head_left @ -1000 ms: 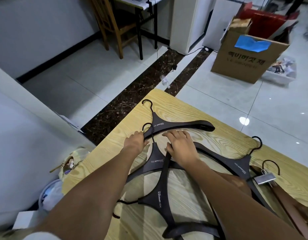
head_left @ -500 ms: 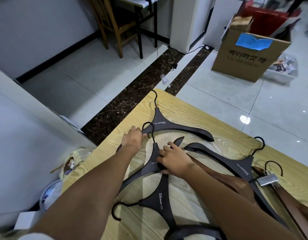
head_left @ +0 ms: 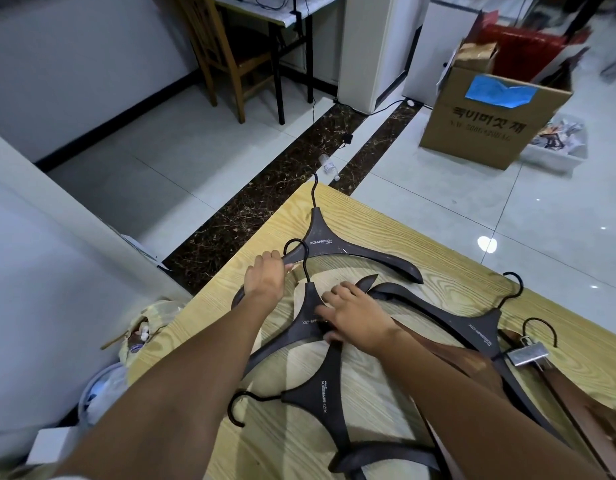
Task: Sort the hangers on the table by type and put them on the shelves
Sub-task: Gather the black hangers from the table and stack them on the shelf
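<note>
Several dark wide-shouldered hangers lie overlapping on the light wooden table [head_left: 375, 223]. The far hanger [head_left: 325, 242] points its hook over the table's far corner. My left hand [head_left: 265, 280] grips the left arm of that far hanger. My right hand [head_left: 355, 317] holds the neck of a second dark hanger [head_left: 308, 322]. A third dark hanger [head_left: 322, 400] lies nearer me, hook to the left. A fourth [head_left: 479, 332] lies at the right. Brown hangers with a metal clip [head_left: 528, 353] sit under it at the right edge.
The table's left edge runs next to a white wall, with bags [head_left: 143, 334] on the floor below it. Beyond the table lie tiled floor, a cardboard box [head_left: 486, 119], a wooden chair [head_left: 226, 53] and a plastic bottle [head_left: 329, 166].
The far hanger has slid away toward the table's far corner, its hook now over the edge. My right hand has pulled back onto the second hanger's neck and curled round it.
</note>
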